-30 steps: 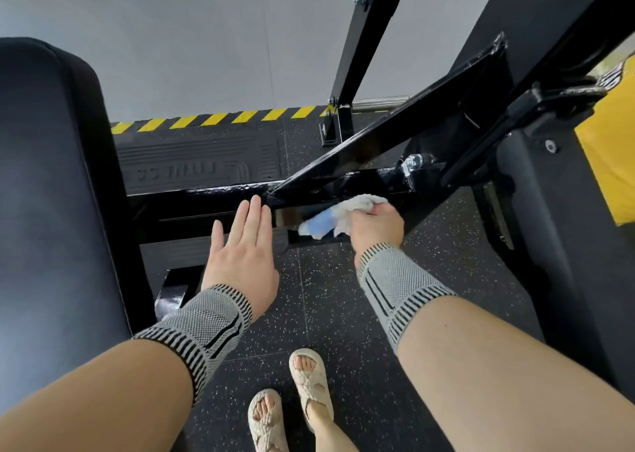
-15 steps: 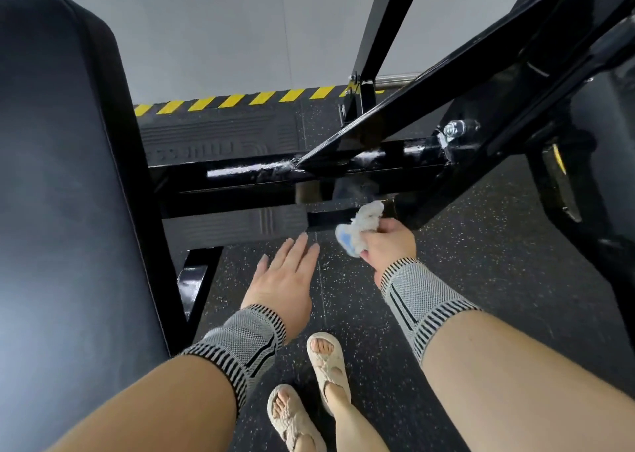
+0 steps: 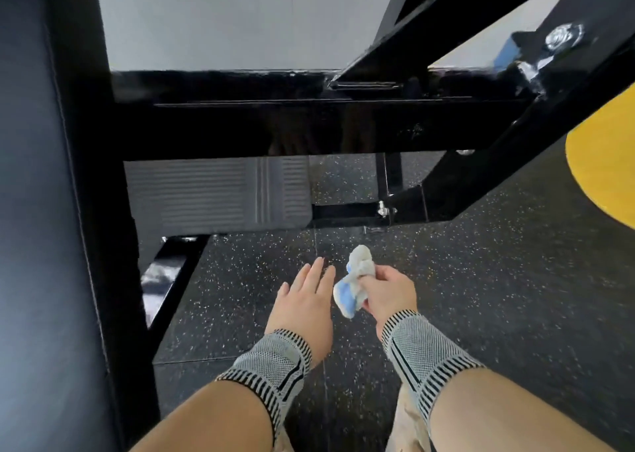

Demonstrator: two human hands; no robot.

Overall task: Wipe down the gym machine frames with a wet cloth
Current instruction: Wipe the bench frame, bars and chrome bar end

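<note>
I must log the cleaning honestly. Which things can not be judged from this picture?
- Cloth, head view: bunched in the right hand, so wetness and full size cannot be told.
- Horizontal frame bar, head view: too dark and glossy to show whether it is clean.
- Yellow part, head view: cut off by the right edge.
- Left hand, head view: palm side hidden.

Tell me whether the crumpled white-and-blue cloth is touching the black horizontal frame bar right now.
Apart. In the head view the crumpled white-and-blue cloth, gripped by the right hand, sits over speckled floor, clearly below the black horizontal frame bar.
</note>
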